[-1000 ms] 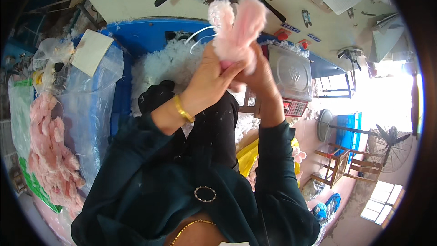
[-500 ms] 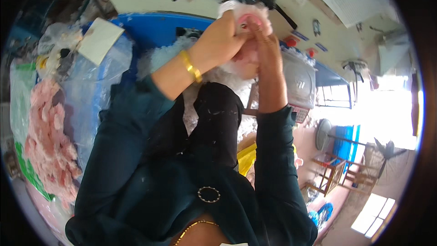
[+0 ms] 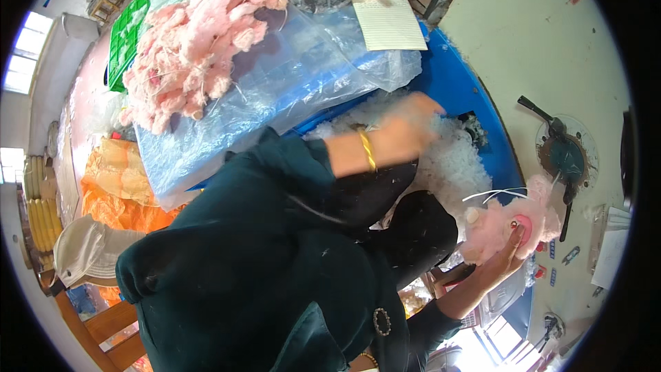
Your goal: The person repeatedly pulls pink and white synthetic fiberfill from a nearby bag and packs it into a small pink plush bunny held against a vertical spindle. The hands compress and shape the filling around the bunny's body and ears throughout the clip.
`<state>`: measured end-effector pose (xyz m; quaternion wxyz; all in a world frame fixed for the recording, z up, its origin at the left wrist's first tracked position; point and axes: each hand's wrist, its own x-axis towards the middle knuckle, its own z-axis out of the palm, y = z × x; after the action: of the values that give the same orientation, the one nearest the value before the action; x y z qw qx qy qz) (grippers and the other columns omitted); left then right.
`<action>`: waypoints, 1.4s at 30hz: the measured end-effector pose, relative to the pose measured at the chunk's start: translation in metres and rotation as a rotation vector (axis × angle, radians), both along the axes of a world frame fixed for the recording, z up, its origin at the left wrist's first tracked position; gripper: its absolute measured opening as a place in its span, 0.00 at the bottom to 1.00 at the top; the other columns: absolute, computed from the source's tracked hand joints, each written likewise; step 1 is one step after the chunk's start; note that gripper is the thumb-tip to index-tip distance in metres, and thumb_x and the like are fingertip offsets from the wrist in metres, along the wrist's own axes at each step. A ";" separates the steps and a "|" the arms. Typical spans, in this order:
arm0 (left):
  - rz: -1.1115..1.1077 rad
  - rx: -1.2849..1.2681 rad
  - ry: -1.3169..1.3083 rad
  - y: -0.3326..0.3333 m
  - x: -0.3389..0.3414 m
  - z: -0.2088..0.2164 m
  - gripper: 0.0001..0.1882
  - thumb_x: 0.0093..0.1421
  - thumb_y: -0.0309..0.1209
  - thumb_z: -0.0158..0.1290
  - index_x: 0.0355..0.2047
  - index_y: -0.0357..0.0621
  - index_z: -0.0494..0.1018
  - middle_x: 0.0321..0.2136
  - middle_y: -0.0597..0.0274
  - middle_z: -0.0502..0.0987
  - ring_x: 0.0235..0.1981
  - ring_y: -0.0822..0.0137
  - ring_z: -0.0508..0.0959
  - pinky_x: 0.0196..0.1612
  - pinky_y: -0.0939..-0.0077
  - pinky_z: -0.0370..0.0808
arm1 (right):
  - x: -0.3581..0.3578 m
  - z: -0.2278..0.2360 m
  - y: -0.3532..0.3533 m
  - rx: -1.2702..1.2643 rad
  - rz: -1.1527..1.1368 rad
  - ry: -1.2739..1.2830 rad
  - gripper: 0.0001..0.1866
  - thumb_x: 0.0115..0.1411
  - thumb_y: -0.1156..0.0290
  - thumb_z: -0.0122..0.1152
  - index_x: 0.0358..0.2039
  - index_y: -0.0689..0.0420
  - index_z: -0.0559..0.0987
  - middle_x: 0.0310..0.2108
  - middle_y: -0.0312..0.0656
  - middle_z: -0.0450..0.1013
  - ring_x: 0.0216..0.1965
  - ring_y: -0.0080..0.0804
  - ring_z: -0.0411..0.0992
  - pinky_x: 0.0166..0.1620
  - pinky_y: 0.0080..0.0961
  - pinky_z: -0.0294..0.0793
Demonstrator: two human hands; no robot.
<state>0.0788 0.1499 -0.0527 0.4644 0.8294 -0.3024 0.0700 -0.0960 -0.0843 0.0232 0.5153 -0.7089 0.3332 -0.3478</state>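
Note:
A pink plush toy [image 3: 487,233] with a darker pink round patch is in my right hand [image 3: 506,260], at the edge of the pale table. My fingers press against the patch, and white ties stick out of the plush. Over the blue bin, my left hand [image 3: 411,127] is smeared by motion, a gold bangle on its wrist. Its fingers cannot be made out, nor whether they hold anything. Loose white stuffing [image 3: 458,169] fills the bin just beside and below it.
A heap of pink plush pieces [image 3: 200,48] lies on blue plastic sheeting [image 3: 275,107] at the left, near a lined paper [image 3: 390,23]. On the pale table [image 3: 530,34] stands a dark round fixture with black handles [image 3: 563,157]. An orange sack [image 3: 117,179] is at lower left.
My view has swung left. The left hand has come away from the plush toy and is now over the stuffing, while the right hand keeps hold of the toy.

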 end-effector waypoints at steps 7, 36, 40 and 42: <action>0.984 1.177 -0.201 0.262 0.107 -0.027 0.24 0.55 0.34 0.48 0.53 0.41 0.67 0.54 0.48 0.68 0.57 0.51 0.65 0.58 0.56 0.61 | -0.054 -0.033 -0.012 -0.215 0.052 0.105 0.30 0.58 0.57 0.63 0.56 0.62 0.68 0.51 0.47 0.70 0.48 0.35 0.72 0.49 0.29 0.73; -0.694 -0.321 1.167 -0.024 -0.033 0.058 0.09 0.60 0.31 0.55 0.37 0.37 0.75 0.29 0.69 0.75 0.30 0.81 0.73 0.34 0.86 0.70 | 0.006 -0.023 0.038 -0.349 0.805 0.104 0.24 0.42 0.75 0.70 0.43 0.60 0.74 0.42 0.44 0.70 0.37 0.37 0.73 0.38 0.30 0.73; -0.784 -0.445 1.128 -0.042 -0.022 0.042 0.14 0.62 0.33 0.53 0.45 0.38 0.73 0.38 0.64 0.77 0.40 0.75 0.75 0.44 0.81 0.71 | -0.014 -0.014 0.026 0.288 0.747 0.103 0.28 0.47 0.71 0.73 0.49 0.60 0.73 0.45 0.37 0.71 0.47 0.25 0.68 0.50 0.25 0.68; -0.911 -0.435 1.075 -0.054 -0.027 0.041 0.19 0.60 0.31 0.55 0.50 0.37 0.70 0.44 0.63 0.75 0.45 0.71 0.74 0.51 0.75 0.68 | -0.021 -0.011 0.020 0.474 0.679 -0.008 0.33 0.48 0.69 0.73 0.54 0.60 0.69 0.46 0.37 0.72 0.48 0.27 0.69 0.51 0.26 0.69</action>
<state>0.0518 0.0959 -0.0116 0.6855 0.4308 -0.3269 -0.4875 -0.1175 -0.0641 0.0117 0.7509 -0.6390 0.1491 -0.0746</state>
